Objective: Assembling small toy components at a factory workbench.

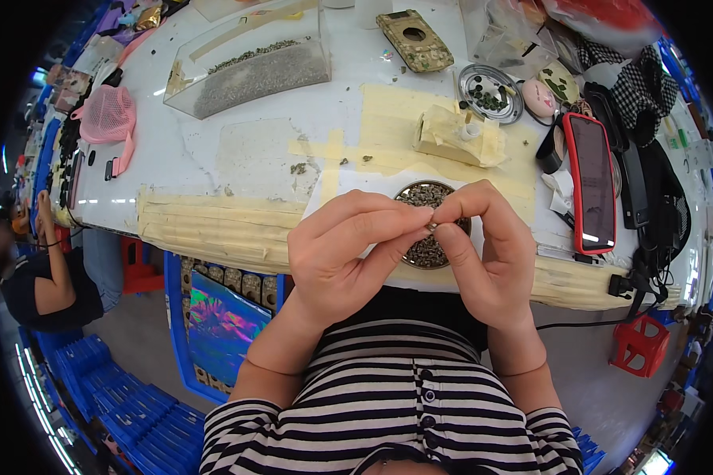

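My left hand (333, 257) and my right hand (495, 261) meet at the fingertips over a round dish (424, 182) at the table's near edge. Thumb and forefinger of each are pinched together around a tiny pale piece, too small to name. The dish holds many small greyish-brown parts (426, 195) and is partly hidden by my fingers. White paper (337, 188) lies under it. Just beyond stands a block wrapped in cream tape (451, 141), with a short pale cylinder (470, 131) on top.
A clear bin of small grey parts (253, 83) stands far left, a camouflage tank-like hull (414, 41) at the back. To the right are a metal dish with green pieces (495, 89) and a red-cased phone (592, 182). Another person (55, 277) sits left; a red stool (640, 346) stands right.
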`<state>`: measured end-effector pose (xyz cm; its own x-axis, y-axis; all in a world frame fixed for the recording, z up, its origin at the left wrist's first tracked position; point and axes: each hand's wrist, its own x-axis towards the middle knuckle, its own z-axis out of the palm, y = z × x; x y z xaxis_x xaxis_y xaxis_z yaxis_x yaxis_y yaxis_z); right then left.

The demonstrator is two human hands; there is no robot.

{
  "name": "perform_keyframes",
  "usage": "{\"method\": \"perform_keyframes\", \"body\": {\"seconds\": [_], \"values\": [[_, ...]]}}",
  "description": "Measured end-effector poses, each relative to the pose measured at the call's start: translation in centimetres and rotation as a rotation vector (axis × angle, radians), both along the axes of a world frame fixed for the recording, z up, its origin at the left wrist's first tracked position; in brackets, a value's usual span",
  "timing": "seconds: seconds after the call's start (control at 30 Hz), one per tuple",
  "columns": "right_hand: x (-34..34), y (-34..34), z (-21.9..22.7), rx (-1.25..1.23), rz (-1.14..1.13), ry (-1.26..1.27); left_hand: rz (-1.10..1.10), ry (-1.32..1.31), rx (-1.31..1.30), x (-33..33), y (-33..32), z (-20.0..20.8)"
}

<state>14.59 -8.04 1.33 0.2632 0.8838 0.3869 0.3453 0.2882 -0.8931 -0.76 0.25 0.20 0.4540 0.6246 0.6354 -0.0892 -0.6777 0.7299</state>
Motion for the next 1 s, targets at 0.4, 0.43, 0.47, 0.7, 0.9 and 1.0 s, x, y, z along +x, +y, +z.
{"method": "perform_keyframes", "body": {"seconds": [0.4, 0.43, 0.47, 0.7, 0.9, 1.0], "values": [[0.39, 0.11, -0.09, -0.045, 0.033, 0.098, 0.011, -0.017, 0.024, 0.32, 0.20, 0.15], [0.42, 0.13, -0.15, -0.049, 0.038, 0.103, 0.010, -0.017, 0.013, 0.31, 0.19, 0.11], [0.44, 0.13, -0.20, -0.053, 0.043, 0.107, 0.010, -0.017, 0.003, 0.30, 0.18, 0.08], [0.29, 0.29, -0.04, -0.039, 0.047, 0.047, -0.025, -0.031, -0.127, 0.24, -0.10, 0.14], [0.34, 0.36, -0.06, -0.049, 0.065, 0.078, -0.072, 0.016, -0.110, 0.16, 0.18, 0.36], [0.45, 0.24, -0.08, -0.054, 0.068, 0.065, -0.077, 0.001, -0.065, 0.11, 0.46, 0.03]]}}
